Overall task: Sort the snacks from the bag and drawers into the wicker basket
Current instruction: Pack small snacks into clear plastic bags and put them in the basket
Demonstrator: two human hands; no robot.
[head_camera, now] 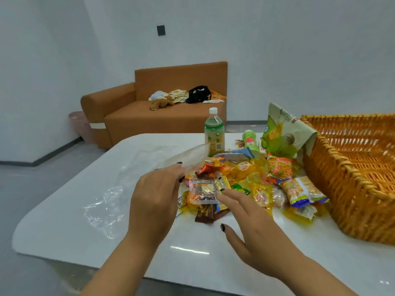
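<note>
While the left hand pinches a clear brown-printed snack packet above the heap of snacks on the table, the right hand hovers beside it, fingers spread and holding nothing. That light pinch could let the slick packet slip. Reaching toward the wicker basket, still without snacks, risks toppling the upright green bottle.

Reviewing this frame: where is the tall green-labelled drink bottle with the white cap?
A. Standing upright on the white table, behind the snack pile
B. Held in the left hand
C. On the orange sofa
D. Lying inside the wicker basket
A. The bottle stands upright on the white table just behind the snack pile, outside the wicker basket, and neither hand touches it.
</note>
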